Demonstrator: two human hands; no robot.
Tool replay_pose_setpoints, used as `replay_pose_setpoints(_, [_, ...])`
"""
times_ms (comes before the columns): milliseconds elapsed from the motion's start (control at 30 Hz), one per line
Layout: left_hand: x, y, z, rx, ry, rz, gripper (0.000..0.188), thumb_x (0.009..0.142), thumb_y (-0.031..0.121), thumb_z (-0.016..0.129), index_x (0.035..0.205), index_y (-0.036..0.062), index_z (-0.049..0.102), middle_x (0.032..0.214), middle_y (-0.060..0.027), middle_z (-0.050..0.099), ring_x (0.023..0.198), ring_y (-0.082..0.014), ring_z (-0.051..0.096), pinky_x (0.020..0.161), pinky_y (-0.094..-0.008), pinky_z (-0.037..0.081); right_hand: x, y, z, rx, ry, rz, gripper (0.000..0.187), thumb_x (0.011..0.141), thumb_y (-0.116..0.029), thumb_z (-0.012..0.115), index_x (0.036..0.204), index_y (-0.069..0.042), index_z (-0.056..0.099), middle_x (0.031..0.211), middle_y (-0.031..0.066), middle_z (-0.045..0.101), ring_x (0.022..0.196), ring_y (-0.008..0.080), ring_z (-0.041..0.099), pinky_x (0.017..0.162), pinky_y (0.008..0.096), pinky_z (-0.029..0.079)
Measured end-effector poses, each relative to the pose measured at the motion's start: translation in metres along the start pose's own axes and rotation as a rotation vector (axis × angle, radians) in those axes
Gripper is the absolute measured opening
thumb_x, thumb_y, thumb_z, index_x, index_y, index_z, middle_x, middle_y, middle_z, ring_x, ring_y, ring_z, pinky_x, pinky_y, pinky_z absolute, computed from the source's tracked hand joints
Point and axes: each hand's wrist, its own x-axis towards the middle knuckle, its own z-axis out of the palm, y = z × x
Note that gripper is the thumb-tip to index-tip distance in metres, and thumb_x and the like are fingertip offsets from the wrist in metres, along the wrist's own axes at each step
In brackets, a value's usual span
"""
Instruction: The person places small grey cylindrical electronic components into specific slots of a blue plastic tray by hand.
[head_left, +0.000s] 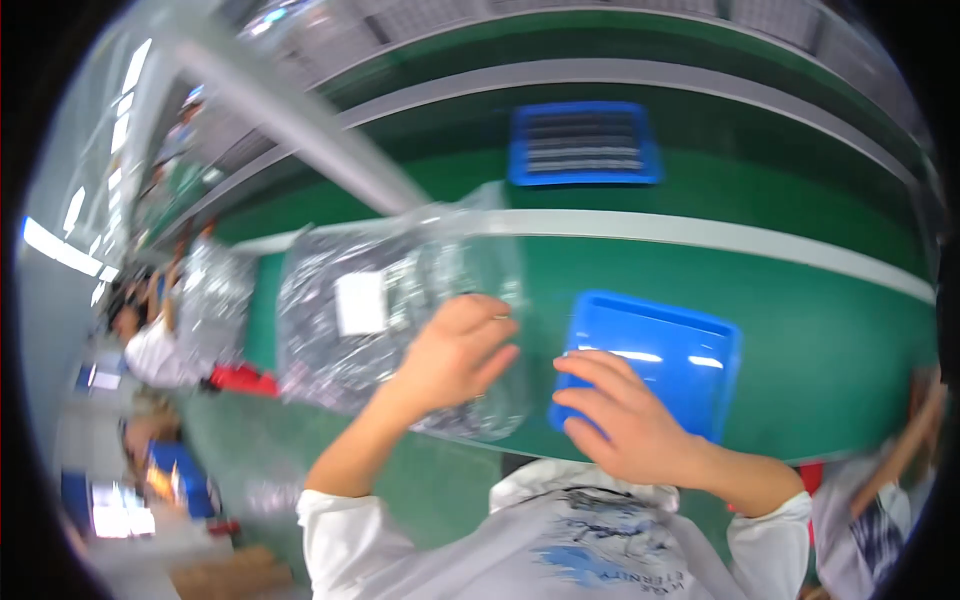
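Observation:
My left hand [455, 355] grips the right edge of a large clear plastic bag [370, 310] that holds dark parts and carries a white label. The bag lies on the green table [800, 320] in front of me. My right hand [625, 415] rests with spread fingers on the near left corner of a shallow blue tray [680, 350], which sits just right of the bag.
A second blue tray [585, 145] with dark rows in it sits on the green conveyor beyond a grey rail [700, 235]. More plastic bags [210, 300] lie at the left, where other people work. Another person's arm [905, 440] shows at the right edge.

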Motion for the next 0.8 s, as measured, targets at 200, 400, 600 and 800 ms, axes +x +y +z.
replay_pose_setpoints(200, [-0.08, -0.013, -0.01, 0.285, 0.171, -0.221, 0.042, 0.075, 0.013, 0.081, 0.114, 0.0028, 0.068, 0.125, -0.0167, 0.061, 0.123, -0.0393, 0.054, 0.103, -0.0489, 0.045, 0.129, 0.053, 0.094, 0.139, -0.208, -0.025, 0.031, 0.081, 0.003, 0.054, 0.109, 0.001, 0.066, 0.134, 0.0251, 0.059, 0.129, 0.0413, 0.055, 0.11, 0.0464, 0.043])
replay_pose_setpoints(400, [-0.056, -0.076, -0.03, 0.516, 0.539, -0.465, 0.047, 0.079, 0.021, 0.079, 0.119, 0.0021, 0.066, 0.133, -0.0191, 0.058, 0.126, -0.0416, 0.051, 0.104, -0.0508, 0.044, 0.197, 0.096, 0.153, -0.064, 0.022, -0.317, 0.027, 0.081, 0.004, 0.054, 0.107, 0.005, 0.064, 0.13, 0.0262, 0.06, 0.129, 0.0429, 0.052, 0.111, 0.0466, 0.042])
replay_pose_setpoints(600, [-0.052, -0.153, -0.027, 0.633, 0.384, -0.479, 0.024, 0.085, 0.022, 0.072, 0.097, 0.0025, 0.065, 0.103, -0.018, 0.064, 0.104, -0.0387, 0.059, 0.09, -0.0516, 0.046, 0.187, 0.091, 0.116, -0.149, -0.217, 0.01, 0.021, 0.079, 0.002, 0.06, 0.1, 0.003, 0.062, 0.125, 0.0228, 0.06, 0.124, 0.0411, 0.053, 0.107, 0.0461, 0.044])
replay_pose_setpoints(800, [-0.041, -0.08, -0.075, 0.241, 0.859, -0.549, 0.017, 0.089, 0.011, 0.067, 0.078, 0.0029, 0.056, 0.073, -0.0151, 0.057, 0.069, -0.0381, 0.057, 0.063, -0.0483, 0.045, 0.184, 0.082, 0.118, -0.203, -0.083, -0.148, 0.069, 0.085, -0.017, 0.072, 0.146, -0.003, 0.043, 0.155, 0.03, 0.035, 0.143, 0.0495, 0.034, 0.118, 0.0534, 0.032])
